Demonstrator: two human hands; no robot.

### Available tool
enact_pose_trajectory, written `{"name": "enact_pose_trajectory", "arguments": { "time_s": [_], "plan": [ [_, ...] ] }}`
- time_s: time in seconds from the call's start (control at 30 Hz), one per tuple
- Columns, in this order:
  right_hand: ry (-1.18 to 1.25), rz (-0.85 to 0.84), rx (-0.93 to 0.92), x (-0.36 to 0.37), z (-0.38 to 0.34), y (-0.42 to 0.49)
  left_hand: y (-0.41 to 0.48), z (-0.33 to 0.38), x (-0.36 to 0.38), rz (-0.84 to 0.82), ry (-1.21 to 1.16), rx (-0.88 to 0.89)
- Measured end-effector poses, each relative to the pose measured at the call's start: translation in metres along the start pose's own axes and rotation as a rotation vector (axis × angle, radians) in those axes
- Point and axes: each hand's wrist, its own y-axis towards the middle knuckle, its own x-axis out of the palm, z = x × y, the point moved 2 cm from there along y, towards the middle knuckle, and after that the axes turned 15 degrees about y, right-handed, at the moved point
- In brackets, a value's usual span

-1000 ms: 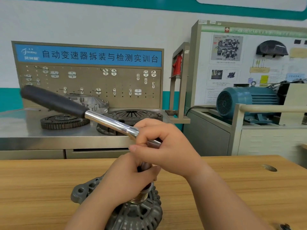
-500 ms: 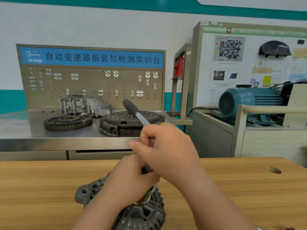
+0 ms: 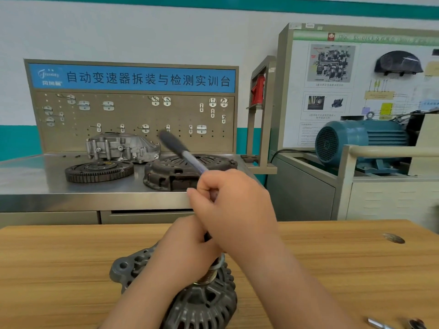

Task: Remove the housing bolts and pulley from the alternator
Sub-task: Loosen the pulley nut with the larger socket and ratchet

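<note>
Ribbed grey alternator (image 3: pixel 204 305); chrome-shafted ratchet (image 3: pixel 184 154)

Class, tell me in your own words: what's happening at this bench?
A person is working on an alternator on the wooden table. The right hand grips a ratchet wrench near its head, handle angled up and away. The left hand wraps the tool's lower end just above the pulley, which sits on the alternator.

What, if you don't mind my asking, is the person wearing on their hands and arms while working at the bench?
Nothing that the head view shows. The left hand and the right hand are bare, with no gloves, and no rings or wristband are visible on the sides that show. The left forearm and the right forearm are bare too, and no sleeve shows before the frame's edge.
</note>
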Motion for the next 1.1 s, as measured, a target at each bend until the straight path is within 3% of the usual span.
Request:
{"name": "enact_pose_trajectory", "arguments": {
  "time_s": [0.13,0.27,0.4,0.5,0.6,0.7,0.8,0.87,0.97,1.1],
  "plan": [
    [-0.151,0.016,0.03,-0.001,-0.002,0.003,0.002,-0.002,0.001,-0.005,0.014,-0.01],
    [0.125,-0.103,-0.051,-0.009,0.002,0.003,0.002,0.0,0.0,0.005,-0.04,0.059],
    [0.502,-0.345,-0.126,-0.023,0.011,0.008,0.0,0.002,-0.002,-0.008,-0.031,0.073],
    [0.592,-0.382,-0.132,-0.023,0.013,0.008,-0.001,0.003,-0.002,0.0,-0.029,0.066],
    [0.479,-0.214,-0.092,-0.016,0.012,0.005,-0.002,0.004,0.0,-0.001,-0.035,0.039],
    [0.107,-0.035,-0.024,-0.004,0.004,0.001,-0.002,0.002,-0.001,0.009,-0.025,-0.003],
    [-0.148,0.015,0.017,0.001,-0.003,0.003,-0.001,0.001,-0.002,0.0,-0.011,-0.026],
    [-0.161,0.007,0.019,-0.001,-0.001,0.004,-0.001,0.002,-0.001,-0.01,-0.021,-0.009],
    [0.032,-0.054,-0.056,-0.007,0.004,0.002,-0.001,0.003,-0.001,-0.006,-0.052,0.036],
    [0.473,-0.273,-0.127,-0.018,0.012,0.006,-0.002,0.003,-0.003,-0.038,-0.077,0.062]
  ]
}}
